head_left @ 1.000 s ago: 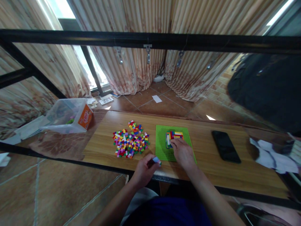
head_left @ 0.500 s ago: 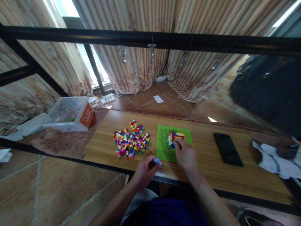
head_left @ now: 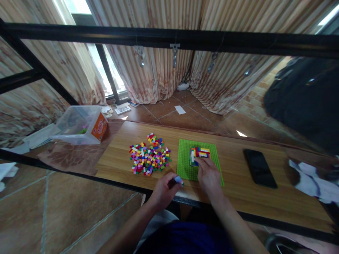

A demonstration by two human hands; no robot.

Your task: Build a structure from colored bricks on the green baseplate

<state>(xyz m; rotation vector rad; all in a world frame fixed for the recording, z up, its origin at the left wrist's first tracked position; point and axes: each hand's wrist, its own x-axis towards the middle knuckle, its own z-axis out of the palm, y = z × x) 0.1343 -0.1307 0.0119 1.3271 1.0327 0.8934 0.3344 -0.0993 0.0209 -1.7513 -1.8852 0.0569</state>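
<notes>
My left hand (head_left: 164, 192) is closed at the table's near edge, with a pale blue toy brick (head_left: 178, 179) pinched between thumb and fingers. Something small and green shows beside that brick. Over the green baseplate (head_left: 183, 160), my right hand (head_left: 210, 180) has its fingers drawn together at the front of a low multicoloured brick build (head_left: 202, 151). White, yellow, red and blue bricks make up this build. Whatever lies under the right fingertips is hidden. Left of the plate, a heap of small loose toy bricks (head_left: 150, 157) is spread on the wooden table.
A black phone (head_left: 260, 168) lies right of the baseplate, and crumpled white papers (head_left: 312, 180) are at the far right. A clear plastic box (head_left: 74, 135) with an orange label stands at the left. A dark metal bar (head_left: 159, 38) crosses beyond the table.
The whole view has shifted slightly. My right fingers have moved a little lower against the front of the build. My left hand still holds the pale blue brick in about the same place.
</notes>
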